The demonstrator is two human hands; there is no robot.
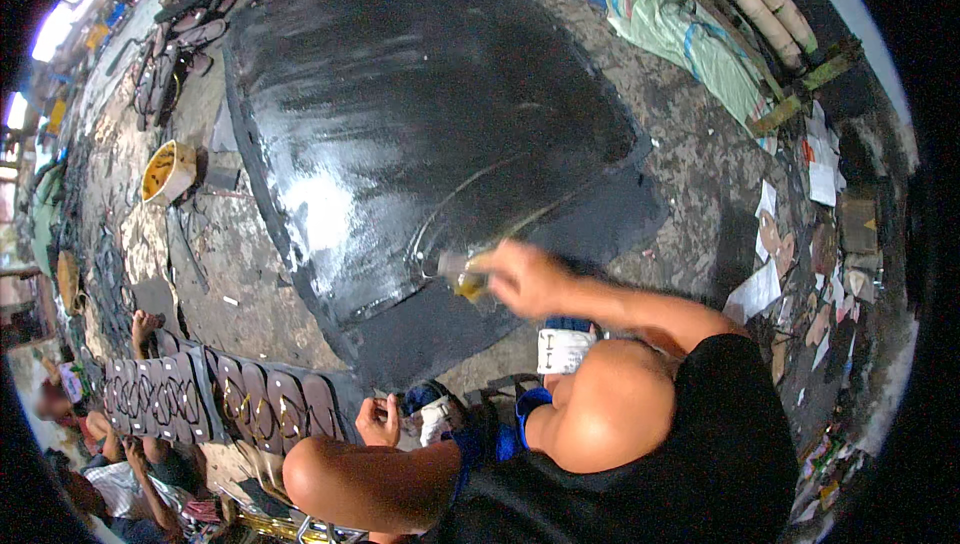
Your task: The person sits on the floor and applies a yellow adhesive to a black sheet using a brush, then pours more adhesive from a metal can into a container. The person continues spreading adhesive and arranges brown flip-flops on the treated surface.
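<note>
My right hand (528, 280) is closed round the handle of a brush (460, 270), blurred by motion. The brush touches the near part of a large black sheet (430, 134) lying on the floor. A wet shine covers much of the sheet, and curved streaks run beside the brush. Along the near edge lies a duller, dark grey strip (425, 334). My left hand (378, 422) rests by my left knee, fingers loosely bent and apart, with nothing seen in it.
A tub of yellowish paste (168, 174) stands left of the sheet. Rows of slippers (265, 404) lie at lower left, near other people (140, 484). More footwear (180, 39) is piled at far left. A pale green sack (690, 49) and paper scraps (757, 291) lie right.
</note>
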